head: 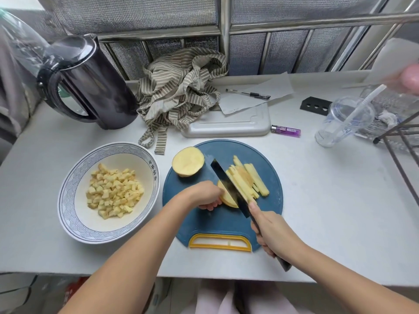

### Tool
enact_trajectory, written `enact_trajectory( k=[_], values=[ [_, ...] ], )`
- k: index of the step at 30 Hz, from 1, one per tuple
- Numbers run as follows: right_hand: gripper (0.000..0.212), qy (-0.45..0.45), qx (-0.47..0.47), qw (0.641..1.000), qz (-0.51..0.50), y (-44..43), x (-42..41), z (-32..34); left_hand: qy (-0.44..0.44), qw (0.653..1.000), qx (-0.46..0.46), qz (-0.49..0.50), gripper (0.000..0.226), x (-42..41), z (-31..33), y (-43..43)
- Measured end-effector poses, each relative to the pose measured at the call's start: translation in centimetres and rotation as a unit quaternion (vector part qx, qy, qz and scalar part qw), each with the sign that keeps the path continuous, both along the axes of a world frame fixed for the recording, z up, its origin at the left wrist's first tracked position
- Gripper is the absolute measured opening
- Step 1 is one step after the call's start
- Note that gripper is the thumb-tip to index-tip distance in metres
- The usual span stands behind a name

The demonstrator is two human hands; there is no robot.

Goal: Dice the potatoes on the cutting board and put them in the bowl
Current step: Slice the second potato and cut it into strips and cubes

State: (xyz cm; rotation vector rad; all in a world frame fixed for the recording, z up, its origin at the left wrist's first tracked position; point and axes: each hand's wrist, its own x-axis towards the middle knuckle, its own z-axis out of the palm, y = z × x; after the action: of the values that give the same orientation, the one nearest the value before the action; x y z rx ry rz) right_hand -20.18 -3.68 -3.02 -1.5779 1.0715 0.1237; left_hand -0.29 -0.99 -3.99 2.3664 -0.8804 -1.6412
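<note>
On the cutting board (226,225), the left hand (204,196) grips a potato piece (227,199); the right hand (272,232) clasps the knife (229,184), blade slicing beside cut strips (249,180).

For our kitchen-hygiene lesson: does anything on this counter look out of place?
A purple lighter and a pen on paper lie behind the blue cutting board, non-kitchen items near food; a crumpled striped apron slumps onto a white board.
</note>
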Motion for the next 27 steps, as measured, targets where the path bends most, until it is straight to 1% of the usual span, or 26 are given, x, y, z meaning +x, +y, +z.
enact_trajectory(
  k=[12,15,17,21,27],
  values=[
    [0.061,0.013,0.005,1.0,0.005,1.1,0.0,-0.4,-0.015,0.999,0.015,-0.041,0.036,0.1,-0.2,-0.8],
    [0.06,0.032,0.004,0.999,0.001,1.3,0.1,-0.5,-0.015,0.999,0.023,-0.045,0.034,-0.1,-0.5,-0.9],
    [0.061,0.055,-0.017,0.998,0.01,1.4,0.3,-0.6,-0.016,0.999,0.024,-0.041,0.034,-0.1,-0.7,-0.9],
    [0.062,0.077,-0.045,0.996,0.02,1.8,0.8,-0.3,0.013,0.999,0.024,-0.035,0.037,0.5,-0.8,-0.8],
    [0.062,0.075,-0.034,0.997,0.009,1.7,0.8,-0.6,0.032,0.999,0.017,-0.029,0.037,0.9,-1.1,-0.6]
  ],
)
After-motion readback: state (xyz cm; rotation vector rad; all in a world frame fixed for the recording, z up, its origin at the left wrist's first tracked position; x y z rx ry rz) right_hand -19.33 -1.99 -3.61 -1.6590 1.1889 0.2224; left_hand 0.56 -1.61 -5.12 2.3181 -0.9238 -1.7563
